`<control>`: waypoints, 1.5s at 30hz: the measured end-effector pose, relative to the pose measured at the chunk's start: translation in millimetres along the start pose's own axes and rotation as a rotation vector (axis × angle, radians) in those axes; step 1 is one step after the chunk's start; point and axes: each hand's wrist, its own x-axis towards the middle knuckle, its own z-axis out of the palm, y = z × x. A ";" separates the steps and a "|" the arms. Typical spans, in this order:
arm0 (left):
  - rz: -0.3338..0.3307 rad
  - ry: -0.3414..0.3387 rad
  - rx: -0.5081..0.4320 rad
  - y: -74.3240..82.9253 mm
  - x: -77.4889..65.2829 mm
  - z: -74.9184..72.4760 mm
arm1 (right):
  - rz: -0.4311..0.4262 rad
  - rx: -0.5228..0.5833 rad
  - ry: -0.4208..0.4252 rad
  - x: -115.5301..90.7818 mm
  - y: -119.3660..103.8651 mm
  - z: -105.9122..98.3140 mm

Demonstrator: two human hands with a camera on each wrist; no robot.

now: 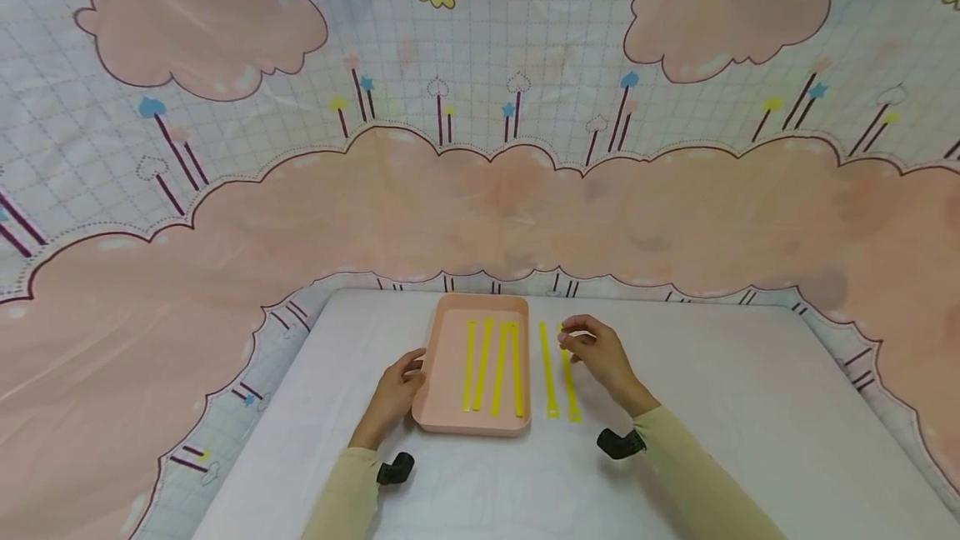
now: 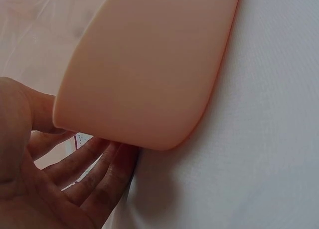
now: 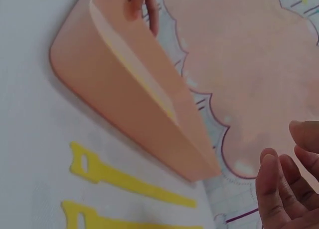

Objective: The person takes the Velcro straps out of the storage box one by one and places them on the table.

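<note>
A pink tray [image 1: 472, 426] lies on the white table with several yellow slotted straps [image 1: 482, 365] side by side in it. At its left edge my left hand [image 1: 397, 390] grips the rim, the thumb over the edge and the other fingers against the outside wall. Two more yellow straps, a left one [image 1: 548, 369] and a right one [image 1: 572, 394], lie just right of the tray, slotted ends towards me. Over the far end of the right strap hovers my right hand [image 1: 603, 357]. Its thumb and fingers are bent loosely and apart, with nothing between them in the right wrist view.
The white table [image 1: 712, 407] extends to both sides of the tray. Behind it hangs a cloth backdrop [image 1: 480, 207] with pink clouds. A black wrist device [image 1: 621, 443] sits on the right wrist, another [image 1: 396, 468] on the left.
</note>
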 end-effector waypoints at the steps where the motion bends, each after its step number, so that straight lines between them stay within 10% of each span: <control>1: 0.004 -0.002 0.002 -0.4 -0.2 -0.3 | -0.005 0.002 -0.003 -1.1 -2.9 1.2; 45: 0.018 -0.007 -0.012 0.1 -4.1 -3.6 | -0.231 -0.186 -0.190 -6.1 -34.6 73.7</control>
